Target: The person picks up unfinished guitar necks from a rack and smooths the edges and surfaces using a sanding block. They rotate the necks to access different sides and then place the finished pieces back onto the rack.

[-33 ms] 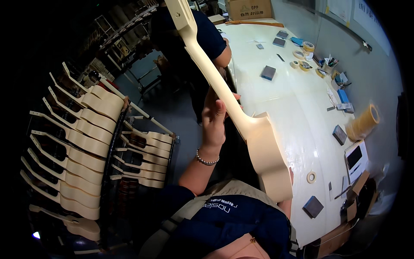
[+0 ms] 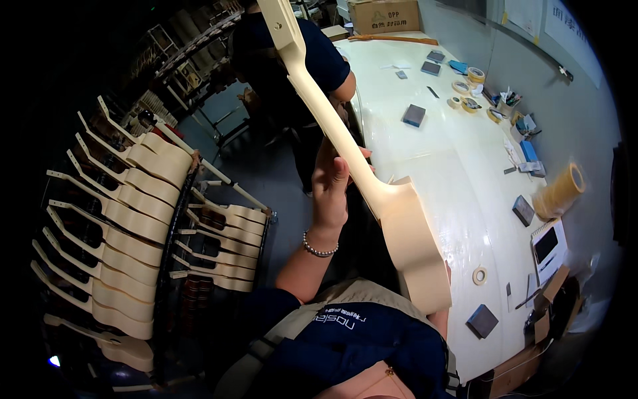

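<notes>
An unfinished pale wooden guitar [image 2: 415, 246] slants up across the centre, its headstock [image 2: 282, 30] at the top edge. My left hand [image 2: 330, 196], a bead bracelet on the wrist, is closed round the middle of the neck, thumb visible, other fingers mostly behind it. My right hand [image 2: 440, 321] grips the body at the lower end, largely hidden behind it.
A white table [image 2: 432, 153] on my right carries sanding blocks [image 2: 413, 114], tape rolls [image 2: 479, 275] and a notebook [image 2: 548, 249]. Racks of similar guitar bodies [image 2: 126, 253] line my left. A co-worker [image 2: 279, 86] in dark clothing is beyond the neck. A cardboard box [image 2: 383, 14] sits behind.
The guitar and my left hand have shifted very slightly down and to the right. My hold looks the same.
</notes>
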Tool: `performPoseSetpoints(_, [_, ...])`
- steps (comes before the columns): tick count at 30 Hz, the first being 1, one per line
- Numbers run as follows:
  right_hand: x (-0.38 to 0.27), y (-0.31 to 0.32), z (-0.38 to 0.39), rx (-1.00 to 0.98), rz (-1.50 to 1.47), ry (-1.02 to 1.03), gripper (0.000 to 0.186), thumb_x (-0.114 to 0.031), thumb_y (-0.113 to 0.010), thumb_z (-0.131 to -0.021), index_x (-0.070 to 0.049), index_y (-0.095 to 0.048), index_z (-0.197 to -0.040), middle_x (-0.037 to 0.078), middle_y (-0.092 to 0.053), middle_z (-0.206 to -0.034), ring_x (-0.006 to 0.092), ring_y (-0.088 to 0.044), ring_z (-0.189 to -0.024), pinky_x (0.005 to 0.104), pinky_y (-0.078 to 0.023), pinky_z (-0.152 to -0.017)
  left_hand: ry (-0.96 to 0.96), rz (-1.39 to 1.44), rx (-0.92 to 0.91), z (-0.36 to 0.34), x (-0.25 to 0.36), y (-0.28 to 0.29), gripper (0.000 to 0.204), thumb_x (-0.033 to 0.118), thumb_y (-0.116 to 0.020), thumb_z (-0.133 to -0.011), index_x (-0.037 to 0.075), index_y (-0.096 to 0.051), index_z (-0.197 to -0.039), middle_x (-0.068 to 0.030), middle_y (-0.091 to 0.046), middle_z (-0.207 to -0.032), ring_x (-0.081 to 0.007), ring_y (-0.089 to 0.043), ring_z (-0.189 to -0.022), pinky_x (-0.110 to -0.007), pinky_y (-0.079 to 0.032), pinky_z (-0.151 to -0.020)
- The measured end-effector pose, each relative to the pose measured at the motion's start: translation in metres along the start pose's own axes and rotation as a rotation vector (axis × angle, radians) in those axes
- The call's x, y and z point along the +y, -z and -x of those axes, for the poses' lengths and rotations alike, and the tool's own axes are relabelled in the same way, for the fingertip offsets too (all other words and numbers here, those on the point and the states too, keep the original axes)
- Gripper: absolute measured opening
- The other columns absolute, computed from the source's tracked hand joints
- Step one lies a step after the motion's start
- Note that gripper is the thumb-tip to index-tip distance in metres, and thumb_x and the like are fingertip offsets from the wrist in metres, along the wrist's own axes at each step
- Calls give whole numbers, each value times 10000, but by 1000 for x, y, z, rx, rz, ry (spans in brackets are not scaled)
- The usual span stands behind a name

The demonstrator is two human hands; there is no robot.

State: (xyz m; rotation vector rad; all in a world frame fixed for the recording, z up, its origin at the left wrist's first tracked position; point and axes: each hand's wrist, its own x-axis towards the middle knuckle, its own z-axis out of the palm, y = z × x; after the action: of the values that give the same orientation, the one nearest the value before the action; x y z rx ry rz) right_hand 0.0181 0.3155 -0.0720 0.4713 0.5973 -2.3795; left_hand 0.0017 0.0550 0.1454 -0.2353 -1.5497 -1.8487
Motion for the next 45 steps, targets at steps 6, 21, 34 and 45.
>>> performPoseSetpoints(6, [11, 12, -12, -78, 49, -54, 669, -526, -212, -913, -2, -467, -1242, 167, -592, -1106, 238, -581, -843, 330, -485, -736, 0, 48, -49, 0, 5, 2, 619, 441, -485, -897, 28, -313, -1325, -112, -598, -907, -149, -627, -734, -260, -537, -668])
performPoseSetpoints(21, [47, 83, -52, -388, 214, -57, 820, -672, -168, -864, -7, -472, -1234, 173, -632, -1025, 198, -589, -597, 289, -496, -550, -65, 237, -146, 1, 13, 16, 533, 260, -608, -863, 27, -362, -1275, -99, -573, -800, -185, -606, -651, -272, -508, -591])
performPoseSetpoints(34, [38, 39, -28, -1, 431, -53, 1040, -790, -76, -766, 55, -407, -1275, 243, -623, -1033, 183, -558, -441, 239, -457, -422, 28, -121, 105, 14, 34, 49, 361, 30, -561, -876, -17, -427, -1208, -57, -554, -788, -128, -561, -663, -256, -471, -642])
performPoseSetpoints(45, [25, -23, -7, -23, 995, 344, 677, -573, -311, -917, 2, -500, -1219, 154, -624, -1082, 208, -614, -838, 305, -485, -704, -108, -102, -129, 15, 43, 55, 534, 13, -623, -823, -14, -355, -1285, -53, -546, -767, -130, -573, -588, -252, -506, -552])
